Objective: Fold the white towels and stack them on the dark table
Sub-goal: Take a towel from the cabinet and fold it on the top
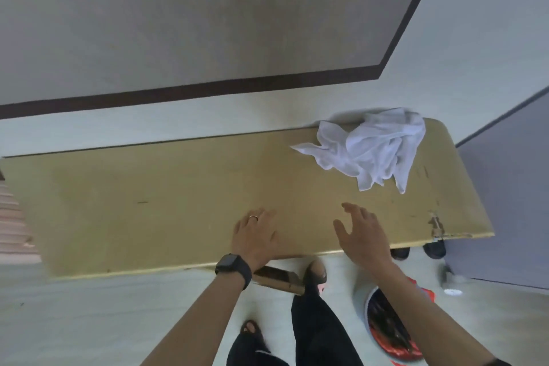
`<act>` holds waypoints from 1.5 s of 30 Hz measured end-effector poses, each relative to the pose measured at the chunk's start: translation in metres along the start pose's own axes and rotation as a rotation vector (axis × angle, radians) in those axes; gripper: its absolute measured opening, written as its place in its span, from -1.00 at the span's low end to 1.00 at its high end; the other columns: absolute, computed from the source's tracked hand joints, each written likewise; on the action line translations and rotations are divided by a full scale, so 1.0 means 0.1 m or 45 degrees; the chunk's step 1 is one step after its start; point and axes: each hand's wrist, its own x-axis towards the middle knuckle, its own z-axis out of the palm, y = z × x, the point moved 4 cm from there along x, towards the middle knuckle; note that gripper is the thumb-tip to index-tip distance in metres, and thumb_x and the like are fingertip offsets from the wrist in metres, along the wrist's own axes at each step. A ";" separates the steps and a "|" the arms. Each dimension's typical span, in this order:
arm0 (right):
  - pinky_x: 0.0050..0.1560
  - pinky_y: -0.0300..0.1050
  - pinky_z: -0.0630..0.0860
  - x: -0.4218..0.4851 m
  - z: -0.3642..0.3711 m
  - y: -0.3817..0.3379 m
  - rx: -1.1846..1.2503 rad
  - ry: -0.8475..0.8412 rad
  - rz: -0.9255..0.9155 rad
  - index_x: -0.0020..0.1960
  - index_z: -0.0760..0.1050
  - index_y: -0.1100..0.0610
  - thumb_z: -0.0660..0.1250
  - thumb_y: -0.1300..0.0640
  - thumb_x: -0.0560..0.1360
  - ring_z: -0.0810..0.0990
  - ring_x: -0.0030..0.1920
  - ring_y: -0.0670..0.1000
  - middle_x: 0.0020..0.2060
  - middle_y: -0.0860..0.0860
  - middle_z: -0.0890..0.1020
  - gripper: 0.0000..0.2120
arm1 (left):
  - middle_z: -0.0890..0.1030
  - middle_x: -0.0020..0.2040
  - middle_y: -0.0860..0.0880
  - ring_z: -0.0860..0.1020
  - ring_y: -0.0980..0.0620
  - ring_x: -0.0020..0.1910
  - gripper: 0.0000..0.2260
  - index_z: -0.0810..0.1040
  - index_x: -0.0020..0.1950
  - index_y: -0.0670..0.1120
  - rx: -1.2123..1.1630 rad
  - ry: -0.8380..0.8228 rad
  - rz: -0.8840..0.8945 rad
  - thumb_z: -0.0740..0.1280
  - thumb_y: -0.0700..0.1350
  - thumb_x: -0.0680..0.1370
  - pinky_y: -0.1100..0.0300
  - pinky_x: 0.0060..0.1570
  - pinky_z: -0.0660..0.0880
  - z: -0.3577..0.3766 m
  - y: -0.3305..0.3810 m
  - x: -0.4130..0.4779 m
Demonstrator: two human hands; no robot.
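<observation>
A crumpled heap of white towels (370, 148) lies at the far right end of a long yellowish-tan table (148, 202). My left hand (255, 235), with a ring and a dark wristwatch, rests flat on the table near its front edge. My right hand (362, 232) hovers beside it with fingers spread and relaxed, holding nothing, a short way in front of the towel heap. No dark table is in view.
A red-rimmed basin (389, 327) with dark contents sits on the pale floor under my right forearm. Dark shoes (416, 249) lie beneath the table's right end. My legs and sandalled feet (252, 330) stand at the front edge. A grey panel (505, 202) stands right.
</observation>
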 end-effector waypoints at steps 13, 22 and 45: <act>-0.09 0.10 0.45 1.95 0.38 0.32 -0.416 0.250 -0.292 0.19 0.50 0.17 0.42 0.09 0.51 0.49 0.13 0.22 0.17 0.08 0.57 -0.70 | -0.44 0.54 0.15 -0.41 -0.01 0.54 -0.43 -0.39 0.49 0.35 0.197 -0.021 -0.072 -0.06 0.26 0.63 -0.27 0.46 -0.35 0.75 -0.08 1.45; -0.18 0.01 0.39 1.78 0.14 0.09 -0.508 0.251 -0.399 0.03 0.60 0.07 0.40 0.29 0.48 0.52 -0.14 0.18 -0.17 0.02 0.64 -0.81 | -0.42 0.55 0.08 -0.37 -0.08 0.55 -0.33 -0.33 0.53 0.28 0.179 -0.323 -0.066 0.07 0.25 0.61 -0.30 0.48 -0.21 0.56 -0.02 1.45; -0.07 -0.18 0.43 0.35 -0.88 -1.14 -0.102 0.209 -0.634 0.09 0.65 0.02 0.31 0.06 0.60 0.58 0.01 -0.03 -0.05 -0.10 0.65 -0.84 | 0.70 -0.13 0.00 0.62 -0.08 -0.15 -0.70 0.66 0.15 0.01 0.169 0.505 0.520 0.16 0.05 0.66 0.08 -0.01 0.49 -1.28 -0.24 -0.04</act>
